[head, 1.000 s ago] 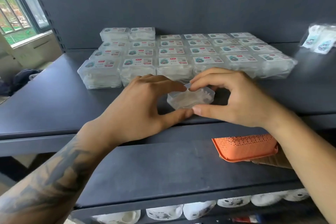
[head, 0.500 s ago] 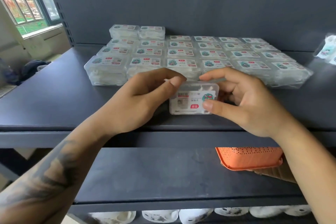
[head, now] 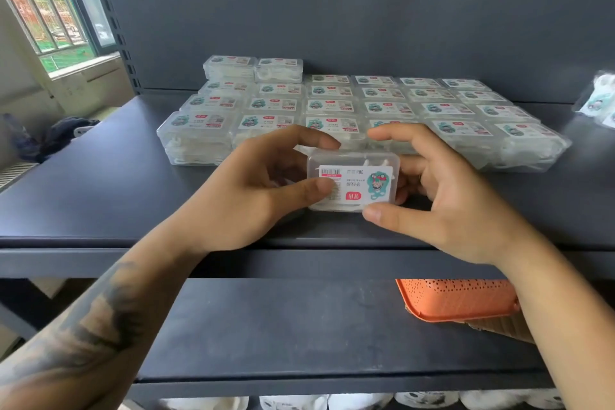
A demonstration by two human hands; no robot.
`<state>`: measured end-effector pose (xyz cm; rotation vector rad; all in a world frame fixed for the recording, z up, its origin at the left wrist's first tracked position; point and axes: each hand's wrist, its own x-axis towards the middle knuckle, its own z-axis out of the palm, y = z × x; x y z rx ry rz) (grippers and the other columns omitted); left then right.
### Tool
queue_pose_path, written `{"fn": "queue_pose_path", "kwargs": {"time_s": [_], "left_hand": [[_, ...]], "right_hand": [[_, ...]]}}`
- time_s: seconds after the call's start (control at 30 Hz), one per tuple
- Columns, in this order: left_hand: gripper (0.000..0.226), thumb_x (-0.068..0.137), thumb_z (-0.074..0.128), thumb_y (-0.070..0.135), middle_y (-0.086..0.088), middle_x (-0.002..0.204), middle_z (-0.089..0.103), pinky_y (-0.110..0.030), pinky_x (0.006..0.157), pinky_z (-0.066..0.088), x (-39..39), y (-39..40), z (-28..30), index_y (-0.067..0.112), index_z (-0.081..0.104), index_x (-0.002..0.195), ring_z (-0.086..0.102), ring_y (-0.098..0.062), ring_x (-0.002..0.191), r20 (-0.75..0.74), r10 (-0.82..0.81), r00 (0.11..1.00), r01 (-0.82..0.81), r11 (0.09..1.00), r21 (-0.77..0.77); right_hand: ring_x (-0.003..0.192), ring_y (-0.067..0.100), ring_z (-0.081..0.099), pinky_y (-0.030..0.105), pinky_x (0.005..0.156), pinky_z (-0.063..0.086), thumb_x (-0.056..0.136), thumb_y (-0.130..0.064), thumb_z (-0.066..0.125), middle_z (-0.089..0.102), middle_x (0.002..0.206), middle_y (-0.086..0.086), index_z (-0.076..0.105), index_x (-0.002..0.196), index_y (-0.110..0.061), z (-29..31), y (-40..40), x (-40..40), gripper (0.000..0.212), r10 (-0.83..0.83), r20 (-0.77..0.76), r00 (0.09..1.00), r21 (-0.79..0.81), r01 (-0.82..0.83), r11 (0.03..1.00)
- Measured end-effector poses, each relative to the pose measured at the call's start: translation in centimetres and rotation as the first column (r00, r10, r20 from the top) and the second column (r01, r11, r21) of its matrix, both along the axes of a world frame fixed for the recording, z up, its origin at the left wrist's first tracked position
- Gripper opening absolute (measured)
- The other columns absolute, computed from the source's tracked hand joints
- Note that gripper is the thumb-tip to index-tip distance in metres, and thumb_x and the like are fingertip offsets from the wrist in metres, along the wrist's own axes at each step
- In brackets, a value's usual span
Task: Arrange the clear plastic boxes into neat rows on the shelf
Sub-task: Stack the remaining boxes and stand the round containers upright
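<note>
Head view has both hands on one clear plastic box (head: 354, 185), held near the front edge of the upper shelf (head: 83, 196), roughly in the middle. Left hand (head: 253, 190) pinches its left end, thumb on the label side and index finger over the far top edge. Right hand (head: 449, 196) does the same on the right end, thumb under the near bottom edge, index finger curled over the top, other fingers tucked behind. So both grips are closed on the box, pretty lightly by the look of it.

The box is tipped up with its label facing the camera, and I can't tell if its bottom edge touches the shelf or not. My guess is it's held that way to check the label side before laying it flat like the others.

Behind it sits the block of arranged boxes (head: 332, 106), labels up, in tidy rows toward the back edge of the shelf, with a second layer started at the back left corner (head: 253, 65). The held one is just in front of the nearest row, so it probably starts a new row there or goes on the stack.

Also around: an orange perforated basket (head: 456, 299) at the right of the lower shelf, and a couple of loose packets (head: 599, 96) at the upper shelf's right edge.
</note>
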<state>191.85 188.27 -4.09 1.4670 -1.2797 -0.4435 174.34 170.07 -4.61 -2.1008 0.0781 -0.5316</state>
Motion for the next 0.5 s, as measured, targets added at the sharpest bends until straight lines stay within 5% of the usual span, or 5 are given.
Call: {"fn": "queue_pose_path", "kwargs": {"time_s": [0.1,0.23,0.37,0.5], "left_hand": [[0.033,0.087,0.075,0.015,-0.023,0.104,0.074,-0.068,0.09,0.052,0.0,-0.1,0.1,0.014,0.061,0.118,0.067,-0.05,0.1,-0.13,-0.01,0.992,0.005,0.999,-0.038],[0.034,0.086,0.073,0.009,-0.016,0.1,0.078,-0.036,0.079,0.06,0.0,0.1,0.2,0.004,0.052,0.113,0.075,-0.027,0.089,-0.256,-0.019,0.967,-0.013,0.993,-0.121],[0.033,0.085,0.075,0.007,-0.017,0.106,0.077,-0.048,0.092,0.058,-0.1,0.0,0.1,0.002,0.05,0.105,0.075,-0.031,0.097,-0.266,-0.022,0.964,-0.013,0.992,-0.129],[0.044,0.084,0.078,0.012,-0.017,0.114,0.074,-0.056,0.098,0.056,-0.1,0.0,0.2,-0.005,0.055,0.117,0.072,-0.035,0.107,-0.225,0.011,0.974,-0.033,0.995,-0.095]], "right_hand": [[0.089,0.036,0.062,0.056,0.083,0.054,0.079,-0.017,0.088,0.074,0.102,0.012,0.051,0.127,-0.038,0.1,0.5,0.6,0.064,-0.041,0.053,0.998,0.052,0.038,0.998],[0.081,0.025,0.069,0.044,0.08,0.058,0.072,-0.008,0.081,0.072,0.092,0.01,0.051,0.118,-0.024,0.3,2.1,2.2,0.057,-0.094,0.25,0.964,0.293,0.017,0.956],[0.093,0.033,0.072,0.056,0.087,0.059,0.077,-0.001,0.075,0.07,0.1,0.016,0.047,0.116,-0.017,0.2,3.2,3.7,0.051,-0.155,0.399,0.904,0.503,-0.074,0.861],[0.082,0.017,0.07,0.035,0.076,0.056,0.082,-0.004,0.074,0.074,0.095,0.001,0.059,0.105,-0.016,0.1,3.2,4.2,0.03,-0.188,0.451,0.873,0.435,-0.031,0.9]]}}
